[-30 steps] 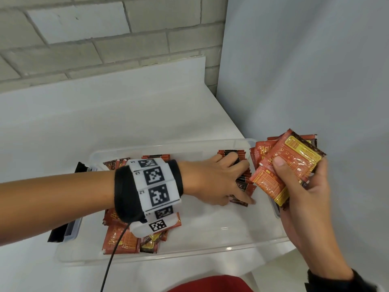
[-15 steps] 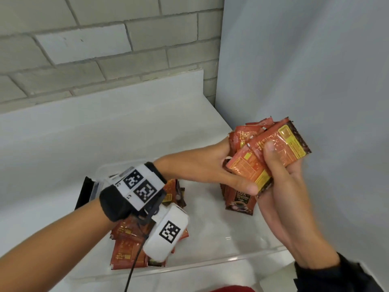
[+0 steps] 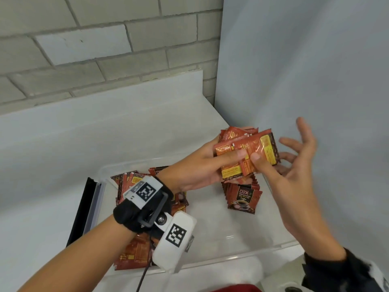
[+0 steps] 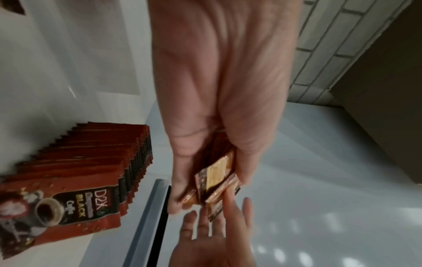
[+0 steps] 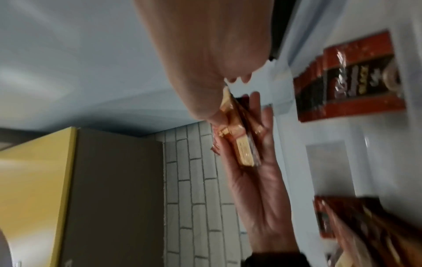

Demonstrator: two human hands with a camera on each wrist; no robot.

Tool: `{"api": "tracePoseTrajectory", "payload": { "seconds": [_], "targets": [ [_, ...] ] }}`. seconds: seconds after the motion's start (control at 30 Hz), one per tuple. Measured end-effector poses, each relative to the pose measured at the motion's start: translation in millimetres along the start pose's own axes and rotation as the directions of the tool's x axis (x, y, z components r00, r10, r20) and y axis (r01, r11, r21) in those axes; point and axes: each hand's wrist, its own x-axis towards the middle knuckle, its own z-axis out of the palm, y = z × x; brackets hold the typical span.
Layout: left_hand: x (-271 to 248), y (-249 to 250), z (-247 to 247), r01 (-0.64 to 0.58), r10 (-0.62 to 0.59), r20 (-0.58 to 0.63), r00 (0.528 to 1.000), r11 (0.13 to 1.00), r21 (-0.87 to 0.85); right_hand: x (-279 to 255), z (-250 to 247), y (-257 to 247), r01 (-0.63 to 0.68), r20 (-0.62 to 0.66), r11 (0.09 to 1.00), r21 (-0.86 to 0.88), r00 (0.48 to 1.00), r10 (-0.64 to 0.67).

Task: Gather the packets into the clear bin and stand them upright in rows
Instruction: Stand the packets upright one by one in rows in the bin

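Observation:
My left hand (image 3: 223, 160) grips a bundle of red and orange packets (image 3: 250, 144) above the right end of the clear bin (image 3: 231, 257). The thumb lies across the front packet and the fingers are behind. My right hand (image 3: 294, 165) is open with spread fingers just right of the bundle, its thumb tip touching the front packet. In the left wrist view the bundle (image 4: 217, 178) sits between palm and thumb. A row of upright packets (image 3: 242, 194) stands at the bin's right end. A loose pile of packets (image 3: 128, 182) lies at the bin's left end, partly hidden by my wrist.
A black and clear lid (image 3: 86, 209) leans beside the bin's left side. A grey panel wall (image 3: 305, 70) rises close on the right and a brick wall (image 3: 94, 49) runs behind the white table (image 3: 105, 133). The bin's middle floor (image 3: 210, 228) is bare.
The bundle has passed from my right hand to my left. My left hand came up out of the bin and took it, and my right hand's fingers have let go and spread.

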Motion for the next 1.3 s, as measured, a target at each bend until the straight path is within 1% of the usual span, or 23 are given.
{"api": "tracePoseTrajectory", "payload": {
  "seconds": [0.07,0.13,0.17,0.23,0.33,0.4,0.53,0.63,0.73,0.83,0.9,1.0,1.1,1.17,1.3],
  "targets": [
    [-1,0,-2,0.028,-0.028,-0.028,0.999,0.999,0.023,2,-5,1,0.115,0.098,0.986,-0.117,0.99,-0.103],
    [-1,0,-5,0.05,-0.047,-0.063,0.997,0.998,0.043,2,-7,5,0.17,0.165,0.968,-0.183,0.976,-0.14],
    [-1,-1,-7,0.059,-0.055,-0.075,0.996,0.997,0.052,2,-8,8,0.176,0.161,0.962,-0.208,0.976,-0.144],
    [-3,0,-10,0.082,-0.077,-0.066,0.995,0.995,0.064,1,-10,13,0.136,0.121,0.961,-0.242,0.987,-0.109],
    [-6,3,-14,0.139,-0.137,-0.077,0.988,0.99,0.02,1,-11,20,0.018,0.046,0.981,-0.193,0.999,-0.009],
    [-6,5,-15,0.138,-0.136,-0.112,0.984,0.99,0.008,1,-10,22,-0.05,0.017,0.988,-0.146,0.998,0.053],
    [-4,4,-17,0.09,-0.075,-0.157,0.985,0.992,0.088,-1,-5,20,-0.108,0.069,0.994,-0.033,0.992,0.11],
    [-3,0,-15,0.083,-0.065,-0.162,0.985,0.991,0.108,-2,-4,18,-0.091,0.079,0.996,0.008,0.993,0.09],
    [-3,-2,-16,0.084,-0.055,-0.187,0.981,0.985,0.149,-4,-3,17,-0.068,0.117,0.997,0.036,0.991,0.063],
    [-3,0,-16,0.089,-0.051,-0.193,0.98,0.977,0.194,-6,-2,17,-0.051,0.129,0.999,0.02,0.99,0.048],
    [-5,4,-17,0.091,-0.056,-0.182,0.982,0.977,0.191,-5,-2,18,-0.044,0.11,0.999,0.02,0.993,0.042],
    [-6,8,-20,0.096,-0.071,-0.183,0.981,0.986,0.134,-4,-3,20,-0.066,0.068,0.997,0.045,0.996,0.063],
    [-6,9,-22,0.087,-0.061,-0.19,0.98,0.987,0.134,-4,-3,20,-0.078,0.05,0.995,0.068,0.996,0.074],
    [-6,9,-21,0.079,-0.047,-0.199,0.979,0.985,0.156,-5,-3,19,-0.072,0.064,0.994,0.078,0.996,0.067],
    [-6,11,-21,0.059,0.007,-0.249,0.968,0.965,0.257,-5,-4,19,-0.076,0.113,0.991,0.106,0.992,0.064]
  ]
}}
